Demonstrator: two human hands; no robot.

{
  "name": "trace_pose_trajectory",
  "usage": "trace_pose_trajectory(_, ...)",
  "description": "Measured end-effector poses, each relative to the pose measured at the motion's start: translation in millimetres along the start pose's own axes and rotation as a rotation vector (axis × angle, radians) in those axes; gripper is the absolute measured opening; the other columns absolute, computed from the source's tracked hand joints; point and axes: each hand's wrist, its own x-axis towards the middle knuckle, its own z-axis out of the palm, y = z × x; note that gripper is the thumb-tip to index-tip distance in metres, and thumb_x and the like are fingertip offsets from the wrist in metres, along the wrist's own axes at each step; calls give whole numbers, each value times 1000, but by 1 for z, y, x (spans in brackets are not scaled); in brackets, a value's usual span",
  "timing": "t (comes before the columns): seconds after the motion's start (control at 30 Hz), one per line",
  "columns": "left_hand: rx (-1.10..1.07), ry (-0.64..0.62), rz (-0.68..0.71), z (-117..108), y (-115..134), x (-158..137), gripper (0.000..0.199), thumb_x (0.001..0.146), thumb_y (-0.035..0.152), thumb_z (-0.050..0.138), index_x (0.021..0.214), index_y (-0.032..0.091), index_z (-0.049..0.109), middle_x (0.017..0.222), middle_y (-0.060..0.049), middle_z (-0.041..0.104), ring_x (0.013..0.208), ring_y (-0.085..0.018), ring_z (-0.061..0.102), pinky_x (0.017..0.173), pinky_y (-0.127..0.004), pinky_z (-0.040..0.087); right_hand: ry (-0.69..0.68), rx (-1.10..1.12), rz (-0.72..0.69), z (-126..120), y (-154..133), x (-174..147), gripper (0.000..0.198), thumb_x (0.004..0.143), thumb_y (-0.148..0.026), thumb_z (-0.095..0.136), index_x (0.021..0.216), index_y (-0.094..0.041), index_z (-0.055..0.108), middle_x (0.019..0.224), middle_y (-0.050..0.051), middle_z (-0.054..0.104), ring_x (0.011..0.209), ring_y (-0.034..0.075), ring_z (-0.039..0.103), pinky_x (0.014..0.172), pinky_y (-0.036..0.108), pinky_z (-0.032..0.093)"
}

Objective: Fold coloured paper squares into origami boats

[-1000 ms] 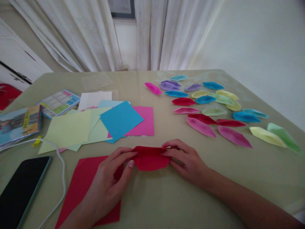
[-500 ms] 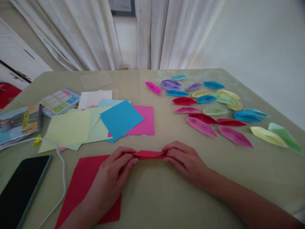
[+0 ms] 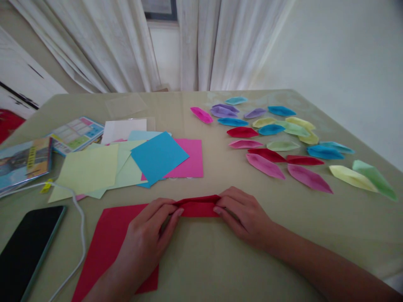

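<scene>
A folded strip of red paper [image 3: 200, 208] is stretched between my two hands, just over the table. My left hand [image 3: 151, 230] pinches its left end, thumb in front and fingers behind. At the other end my right hand [image 3: 244, 214] grips it the same way. The strip's upper layer stands slightly apart from the front layer, leaving a narrow gap along the top. Under my left wrist and forearm lies a flat red sheet [image 3: 107, 235], partly covered by them.
Several folded paper boats, such as a pink boat [image 3: 265, 166], spread across the right side. Coloured sheets, among them a blue square [image 3: 160, 157] and a yellow sheet [image 3: 90, 170], overlap at left. A phone [image 3: 30, 239], a white cable [image 3: 82, 226] and a booklet [image 3: 27, 161] lie far left.
The red folded paper has been turned and spread, so more of its front face shows and its top layer has lifted. Both hands still hold its ends.
</scene>
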Motion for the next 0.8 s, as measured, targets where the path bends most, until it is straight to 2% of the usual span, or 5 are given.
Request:
trace_pose_trajectory(0.27, 88, 3, 75, 1, -3, -4, 12, 106, 25, 60, 115, 22, 68, 107, -4, 73, 96, -15, 71, 91, -23, 55, -3, -66, -4, 3, -2, -4, 19, 108, -24, 55, 92, -18, 64, 87, 5, 68, 79, 19, 59, 72, 32, 47)
trace_pose_trajectory(0.47, 109, -151, 166, -5, -11, -3, 17, 105, 32, 63, 117, 23, 71, 119, -7, 73, 106, -20, 71, 96, -30, 57, 13, -80, 21, 4, -2, -6, 9, 107, -27, 60, 107, -19, 65, 95, 7, 73, 84, 21, 65, 76, 33, 52)
trace_pose_trajectory(0.63, 153, -274, 149, -13, -17, -3, 28, 107, 15, 51, 128, 24, 68, 130, -7, 70, 119, -21, 67, 104, -32, 55, 0, -121, -43, 2, -1, -5, 16, 106, -35, 63, 111, -20, 67, 101, 8, 75, 87, 21, 67, 77, 33, 53)
trace_pose_trajectory(0.73, 132, -253, 153, -13, -20, -3, 28, 107, 17, 54, 131, 24, 67, 130, -7, 70, 118, -21, 66, 106, -33, 53, -16, -162, -78, 2, 1, -5, 30, 103, -45, 67, 117, -18, 67, 110, 12, 75, 92, 25, 68, 79, 36, 55)
trace_pose_trajectory(0.8, 104, -218, 147, -11, -21, -3, 26, 107, 21, 55, 130, 25, 68, 126, -7, 70, 115, -20, 68, 103, -31, 54, -15, -189, -87, 2, 1, -5, 23, 106, -37, 63, 117, -18, 68, 110, 11, 75, 93, 24, 68, 80, 36, 55)
